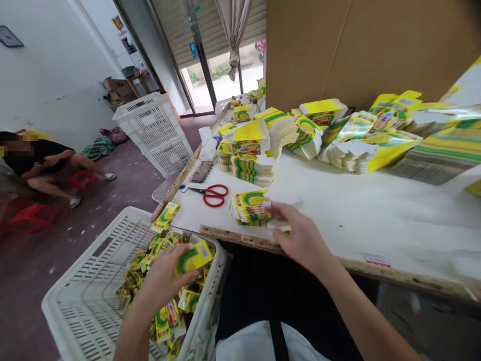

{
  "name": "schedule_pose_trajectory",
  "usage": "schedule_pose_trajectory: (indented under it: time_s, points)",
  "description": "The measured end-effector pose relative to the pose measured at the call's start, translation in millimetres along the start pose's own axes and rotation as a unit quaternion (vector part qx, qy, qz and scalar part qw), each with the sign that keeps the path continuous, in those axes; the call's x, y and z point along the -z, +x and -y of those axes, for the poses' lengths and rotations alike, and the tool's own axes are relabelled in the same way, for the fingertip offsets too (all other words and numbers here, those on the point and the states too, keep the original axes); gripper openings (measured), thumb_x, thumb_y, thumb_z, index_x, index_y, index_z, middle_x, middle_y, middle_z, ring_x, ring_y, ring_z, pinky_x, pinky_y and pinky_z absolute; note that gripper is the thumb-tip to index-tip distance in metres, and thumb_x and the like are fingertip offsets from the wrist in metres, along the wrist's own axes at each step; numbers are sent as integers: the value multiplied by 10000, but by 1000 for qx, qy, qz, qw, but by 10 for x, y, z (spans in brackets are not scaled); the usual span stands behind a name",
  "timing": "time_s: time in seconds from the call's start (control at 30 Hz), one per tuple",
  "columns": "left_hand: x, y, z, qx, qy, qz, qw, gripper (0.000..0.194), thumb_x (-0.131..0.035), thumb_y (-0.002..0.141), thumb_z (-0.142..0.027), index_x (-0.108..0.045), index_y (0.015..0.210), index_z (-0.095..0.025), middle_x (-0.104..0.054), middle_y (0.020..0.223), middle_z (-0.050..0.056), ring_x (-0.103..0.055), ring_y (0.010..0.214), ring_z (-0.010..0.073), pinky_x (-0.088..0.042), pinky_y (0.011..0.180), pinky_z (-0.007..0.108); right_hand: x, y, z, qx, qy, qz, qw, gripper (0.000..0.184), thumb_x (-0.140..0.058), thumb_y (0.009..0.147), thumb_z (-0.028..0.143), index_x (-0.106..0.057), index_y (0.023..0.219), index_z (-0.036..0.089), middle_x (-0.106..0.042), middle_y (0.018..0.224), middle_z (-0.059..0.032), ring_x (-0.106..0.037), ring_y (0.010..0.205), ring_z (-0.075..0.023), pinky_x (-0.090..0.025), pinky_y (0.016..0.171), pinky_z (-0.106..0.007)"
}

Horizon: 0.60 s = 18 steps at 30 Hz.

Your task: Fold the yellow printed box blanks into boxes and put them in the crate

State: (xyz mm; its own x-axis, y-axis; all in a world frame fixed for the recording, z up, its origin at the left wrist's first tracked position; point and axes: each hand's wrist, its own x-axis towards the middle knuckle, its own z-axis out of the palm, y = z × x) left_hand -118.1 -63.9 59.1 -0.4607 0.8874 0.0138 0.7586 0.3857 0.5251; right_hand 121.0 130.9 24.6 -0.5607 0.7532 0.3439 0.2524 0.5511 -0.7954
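My left hand (165, 273) holds a small folded yellow-and-green box (195, 256) over the white plastic crate (93, 286) at my lower left. Several such boxes (165, 311) lie heaped in the crate. At the table's near edge my right hand (296, 233) reaches a small stack of flat yellow-and-green box blanks (250, 206), its fingers curled on the stack's right end.
Red-handled scissors (212, 194) lie left of the stack. Piles of flat blanks (255, 150) cover the back of the white table (356, 210), before a brown cardboard sheet (356, 45). Stacked white crates (158, 130) stand on the floor. A person (45, 160) sits at far left.
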Motion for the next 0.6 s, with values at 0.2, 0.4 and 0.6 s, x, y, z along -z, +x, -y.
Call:
schedule_pose_trajectory:
  time_s: [0.2, 0.4, 0.6]
  points:
    - [-74, -172, 195, 12, 16, 31, 999, 460, -742, 668, -429, -692, 1079, -229, -690, 1151, 118, -602, 1116, 360, -458, 965, 518, -81, 481, -320, -27, -197, 12, 980, 441, -525, 753, 29, -565, 1182, 120, -665, 1083, -173, -585, 1016, -359, -467, 879, -511]
    - [-505, -64, -311, -39, -204, 91, 974, 380, -811, 639, -311, -724, 1007, -272, -743, 1024, 74, -680, 971, 287, -528, 881, 395, -99, 504, -292, -27, -201, 14, 979, 431, -561, 721, 43, -533, 1144, 124, -639, 1033, -174, -574, 995, -351, -456, 861, -479]
    - [-880, 106, -785, -35, -539, 55, 840, 592, -798, 655, -510, -629, 1144, -221, -674, 1121, 117, -629, 1041, 270, -499, 915, 402, -25, 136, 160, -13, 10, -3, 1000, 480, -520, 750, 77, -380, 1193, 200, -588, 831, -19, -593, 694, -183, -496, 657, -298]
